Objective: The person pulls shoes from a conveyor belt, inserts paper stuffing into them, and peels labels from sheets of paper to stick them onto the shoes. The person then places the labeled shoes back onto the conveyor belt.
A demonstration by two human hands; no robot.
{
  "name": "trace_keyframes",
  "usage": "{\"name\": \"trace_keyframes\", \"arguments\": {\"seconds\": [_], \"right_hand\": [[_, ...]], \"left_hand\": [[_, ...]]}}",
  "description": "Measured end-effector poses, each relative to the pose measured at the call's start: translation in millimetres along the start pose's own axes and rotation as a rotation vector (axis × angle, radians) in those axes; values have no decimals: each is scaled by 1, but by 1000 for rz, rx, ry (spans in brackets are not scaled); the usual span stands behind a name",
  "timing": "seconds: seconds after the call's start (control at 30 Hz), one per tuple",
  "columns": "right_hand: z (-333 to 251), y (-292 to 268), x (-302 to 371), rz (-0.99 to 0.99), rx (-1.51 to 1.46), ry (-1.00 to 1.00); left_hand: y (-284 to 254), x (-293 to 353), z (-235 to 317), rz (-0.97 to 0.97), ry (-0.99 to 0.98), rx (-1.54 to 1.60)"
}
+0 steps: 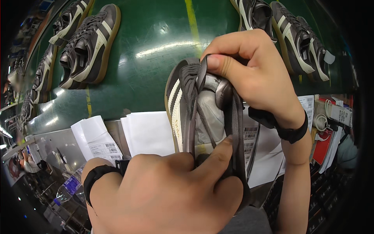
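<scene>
A dark grey sneaker point(175, 105) with cream side stripes and a tan sole stands in front of me, toe pointing away. Its opening is pulled wide, and crumpled white paper point(209, 113) shows inside. At the heel end, my left hand point(167, 191) is closed on the shoe, its index finger reaching along the inner edge of the opening; its other fingertips are partly hidden. My right hand point(253, 74) pinches a dark edge by the laces point(189, 78) between thumb and forefinger. The padded tongue point(224, 93) lies folded beside that hand.
More sneakers stand on the green surface point(144, 78), at far left point(93, 46) and far right point(292, 43). Along its near edge lie white sheets point(148, 132) and barcode-labelled papers point(99, 136). A plastic bottle point(70, 187) is low left; a coiled white cable point(320, 121) hangs right.
</scene>
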State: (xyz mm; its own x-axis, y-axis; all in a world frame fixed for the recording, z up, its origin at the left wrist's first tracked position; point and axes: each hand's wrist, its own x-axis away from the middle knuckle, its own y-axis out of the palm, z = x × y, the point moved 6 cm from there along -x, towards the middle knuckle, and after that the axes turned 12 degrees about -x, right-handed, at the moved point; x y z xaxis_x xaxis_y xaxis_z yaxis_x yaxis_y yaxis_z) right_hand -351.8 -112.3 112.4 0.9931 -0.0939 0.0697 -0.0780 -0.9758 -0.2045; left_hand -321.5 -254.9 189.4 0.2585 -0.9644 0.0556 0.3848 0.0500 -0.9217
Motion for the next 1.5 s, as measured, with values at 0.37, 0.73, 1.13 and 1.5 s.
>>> {"name": "trace_keyframes", "arguments": {"seconds": [0.37,0.73,1.13,1.5], "right_hand": [[-66,-4,28,326,697,-610],[23,118,145,-565,107,165],[43,171,199,-148,-311,467],[-11,169,150,-376,-123,96]], "left_hand": [[20,32,-3,348,-129,53],[118,216,-40,-113,-951,209],[154,248,-13,275,-838,1113],[176,282,-40,834,-704,1619]]}}
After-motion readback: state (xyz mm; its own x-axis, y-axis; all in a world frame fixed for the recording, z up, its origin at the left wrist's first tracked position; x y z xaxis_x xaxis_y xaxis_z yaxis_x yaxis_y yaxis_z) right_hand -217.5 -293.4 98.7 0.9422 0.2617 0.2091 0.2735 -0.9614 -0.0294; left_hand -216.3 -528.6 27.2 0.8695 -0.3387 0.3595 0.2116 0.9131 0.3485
